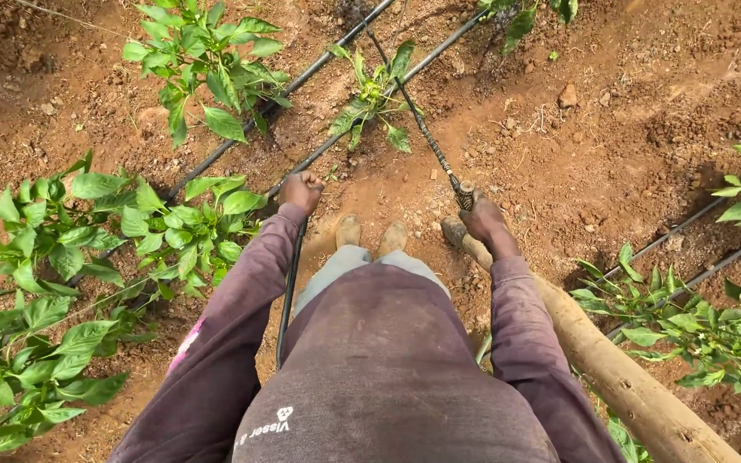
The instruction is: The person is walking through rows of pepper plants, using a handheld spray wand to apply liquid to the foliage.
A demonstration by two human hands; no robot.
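Dry, crumbly reddish-brown soil (611,129), strewn with small clods and pebbles, covers the ground. Thin black plastic irrigation tubes (233,146) run diagonally across it in pairs, smooth and round. Leafy green seedlings with glossy, pointed leaves (190,231) grow along these tubes, and a smaller plant of the same kind (375,94) stands between the two tubes farther ahead. A pale, rough-barked round wooden pole (619,377) slants from the lower right toward the person's feet, its sawn end near the dusty tan shoes (370,236).

Both arms reach forward and down in faded purple long sleeves (242,309), slightly spread. The left hand (302,190) is curled into a tight fist, knuckles up, closed around one of the black tubes where it lifts off the soil; the tube continues back under the forearm toward the person's body. The right hand (482,219) points downward, fingers wrapped shut around the lower end of a thin, dark, twisted rod or cord (426,133) with a ridged, spiral-looking surface. That rod rises from the fist at an angle, passes beside the small plant and runs on toward the top of the view. The right hand sits just above the upper end of the wooden pole, though whether it touches the pole cannot be told.
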